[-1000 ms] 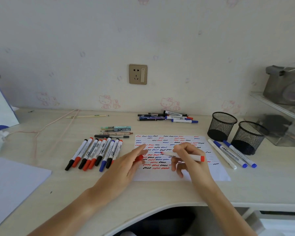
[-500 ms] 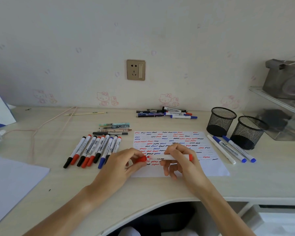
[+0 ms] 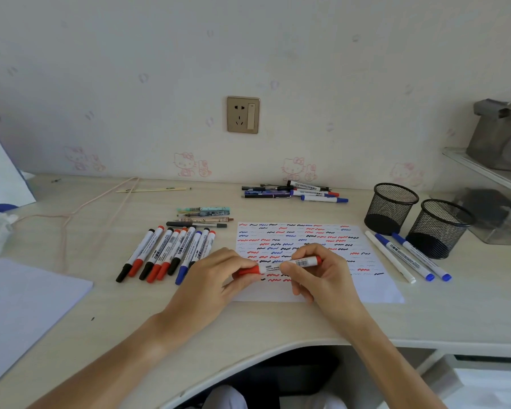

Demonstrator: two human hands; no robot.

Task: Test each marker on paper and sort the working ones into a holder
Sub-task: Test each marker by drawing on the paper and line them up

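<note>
A red marker (image 3: pixel 303 263) lies level between both hands above the test paper (image 3: pixel 366 287), which is covered in red, blue and black squiggles. My left hand (image 3: pixel 216 278) pinches its red cap (image 3: pixel 248 271), which sits on the marker's tip. My right hand (image 3: pixel 322 276) grips the white barrel. A row of several red, black and blue markers (image 3: pixel 165 252) lies left of the paper. Three markers (image 3: pixel 407 256) lie right of the paper beside two empty black mesh holders (image 3: pixel 391 206) (image 3: pixel 441 227).
More pens lie at the back near the wall (image 3: pixel 295 191) and behind the marker row (image 3: pixel 202 215). A white sheet (image 3: pixel 21 305) covers the desk's left front. A pink cord (image 3: pixel 86 208) trails at left. A clear shelf unit (image 3: pixel 496 202) stands at far right.
The cap in my left hand and the marker in my right hand have come together; the cap now sits on the tip. The marker has turned level.
</note>
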